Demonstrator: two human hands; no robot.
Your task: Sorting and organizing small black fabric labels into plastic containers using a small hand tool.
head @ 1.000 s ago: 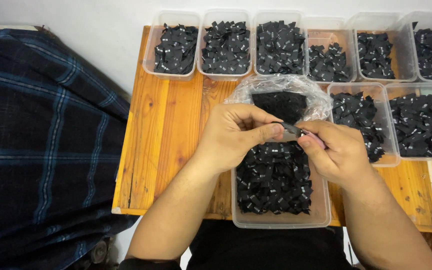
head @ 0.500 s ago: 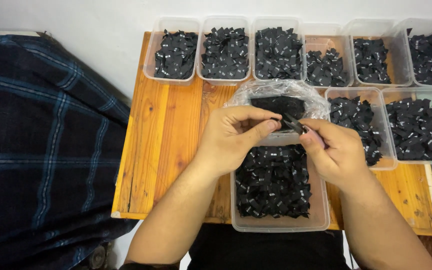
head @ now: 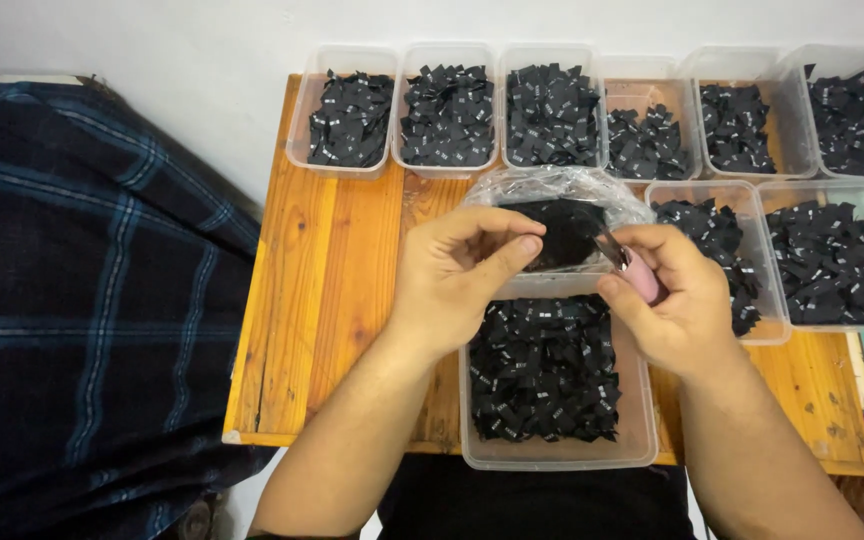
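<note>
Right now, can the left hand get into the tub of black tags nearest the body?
Probably yes. The left hand sits just above the near tub, which is open-topped with nothing over its tags. The right hand holds a pink tool off to the side.

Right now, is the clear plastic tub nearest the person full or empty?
Roughly half full: small black fabric labels cover the bottom of the clear plastic tub, below its rim.

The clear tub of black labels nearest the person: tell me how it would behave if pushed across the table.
The tub would probably slide easily, since it sits flat on the smooth wooden table. It looks light: thin clear plastic filled with small fabric labels. It is wide and low, so tipping seems unlikely, though the loose labels may shift.
</note>
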